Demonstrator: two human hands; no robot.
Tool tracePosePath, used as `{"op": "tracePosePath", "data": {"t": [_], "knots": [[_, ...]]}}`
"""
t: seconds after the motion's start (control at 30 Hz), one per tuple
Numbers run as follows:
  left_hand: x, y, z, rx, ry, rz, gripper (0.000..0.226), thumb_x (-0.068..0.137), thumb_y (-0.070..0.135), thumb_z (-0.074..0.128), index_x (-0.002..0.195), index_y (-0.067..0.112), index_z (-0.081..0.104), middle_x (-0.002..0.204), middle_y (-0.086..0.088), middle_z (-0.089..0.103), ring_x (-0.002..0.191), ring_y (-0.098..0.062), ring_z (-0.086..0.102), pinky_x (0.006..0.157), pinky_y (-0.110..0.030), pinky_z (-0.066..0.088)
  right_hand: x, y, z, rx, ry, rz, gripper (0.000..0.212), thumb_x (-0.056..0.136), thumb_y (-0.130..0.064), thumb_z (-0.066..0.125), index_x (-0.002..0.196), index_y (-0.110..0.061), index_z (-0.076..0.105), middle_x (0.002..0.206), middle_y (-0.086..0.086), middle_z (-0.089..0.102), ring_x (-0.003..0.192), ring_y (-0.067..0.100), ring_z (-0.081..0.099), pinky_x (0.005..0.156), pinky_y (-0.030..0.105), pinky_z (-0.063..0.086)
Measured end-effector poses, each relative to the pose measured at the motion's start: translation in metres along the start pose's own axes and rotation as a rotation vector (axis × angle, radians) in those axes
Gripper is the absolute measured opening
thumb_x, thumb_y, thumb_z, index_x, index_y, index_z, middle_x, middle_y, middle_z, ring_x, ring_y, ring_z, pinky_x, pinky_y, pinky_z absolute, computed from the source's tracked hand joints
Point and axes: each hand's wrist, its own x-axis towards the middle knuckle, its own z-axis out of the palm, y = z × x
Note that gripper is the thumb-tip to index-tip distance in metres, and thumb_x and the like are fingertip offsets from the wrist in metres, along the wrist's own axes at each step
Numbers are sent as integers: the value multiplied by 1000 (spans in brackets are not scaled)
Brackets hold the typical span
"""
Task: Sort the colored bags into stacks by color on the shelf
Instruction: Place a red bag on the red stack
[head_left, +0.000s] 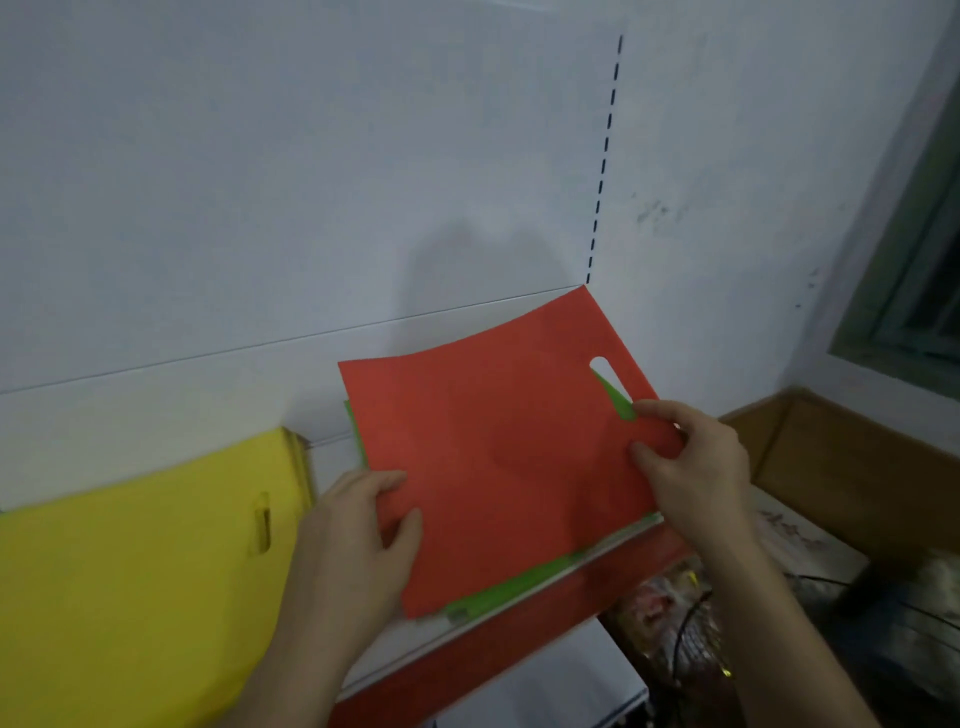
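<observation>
A flat red bag (498, 447) with a cut-out handle slot is held above the white shelf (156, 400), its far corner curling up toward the back wall. My left hand (358, 535) pinches its near left edge. My right hand (691, 457) grips its right edge beside the slot. Under it lies a green bag (498, 592), showing along the near edge, at the left edge and through the slot. A stack of yellow bags (135, 571) lies on the shelf to the left, its handle slot facing right.
The shelf has a red front strip (519, 629) and a white back panel with a slotted upright (605, 156). A brown cardboard box (852, 467) stands to the right. Cluttered packaging and cables (691, 623) lie below right. A window frame (914, 270) is at the far right.
</observation>
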Motion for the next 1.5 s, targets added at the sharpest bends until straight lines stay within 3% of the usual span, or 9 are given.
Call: {"op": "tracePosePath", "data": {"t": [0.13,0.27,0.37,0.5,0.73,0.9,1.23,1.37,1.5], "knots": [[3,4,2,138,-54,-3,43,82,38,67,118,14,67,113,6,62,111,-16,56,97,-20,35,3,-2,5,-78,-18,-49,44,82,-7,70,123,-23,69,126,2,67,120,25,59,100,36,48],[2,4,-13,106,4,-37,44,83,35,71,123,17,64,122,10,60,114,-13,56,98,-20,35,0,-2,9,-10,-48,-51,42,80,-10,72,118,-28,71,103,-3,73,79,13,67,74,29,52],[-1,-2,-36,68,84,-70,45,81,24,75,124,20,63,124,11,59,105,-15,60,95,-33,47,-8,-14,15,91,-78,-59,40,81,-10,70,115,-31,72,91,-8,73,61,7,63,58,29,50],[-17,-23,-74,72,157,-103,52,78,6,71,126,25,61,124,15,58,98,-11,58,87,-31,46,-29,-42,32,194,-143,-106,38,81,-10,71,111,-33,73,90,-15,72,74,14,69,68,43,58],[-69,-83,-165,157,353,-200,57,78,-1,68,127,28,61,116,15,61,91,0,57,82,-18,40,-88,-113,93,332,-345,-239,40,83,-5,73,107,-36,73,86,-14,75,69,9,70,65,44,60],[-121,-128,-246,208,560,-281,35,84,2,68,105,31,68,102,16,67,89,-10,64,83,-33,50,-152,-178,145,439,-519,-282,40,86,-8,70,106,-43,70,88,-11,74,72,16,72,62,48,61],[-209,-221,-396,374,693,-410,25,84,8,73,91,30,63,99,9,60,83,-4,57,75,-16,40,-299,-299,229,492,-626,-391,38,85,-5,73,107,-37,67,94,-13,71,79,9,67,65,38,59],[-231,-257,-438,401,749,-450,25,81,8,75,81,27,59,99,4,57,81,-14,60,76,-25,43,-350,-332,256,513,-652,-394,38,85,-5,74,105,-36,67,93,-16,72,81,7,68,64,31,59],[-242,-288,-469,408,734,-458,28,82,3,72,75,26,58,95,10,56,82,-11,59,73,-17,39,-387,-358,281,495,-638,-372,35,84,-9,76,104,-37,67,89,-16,70,77,5,67,61,15,53]]}}
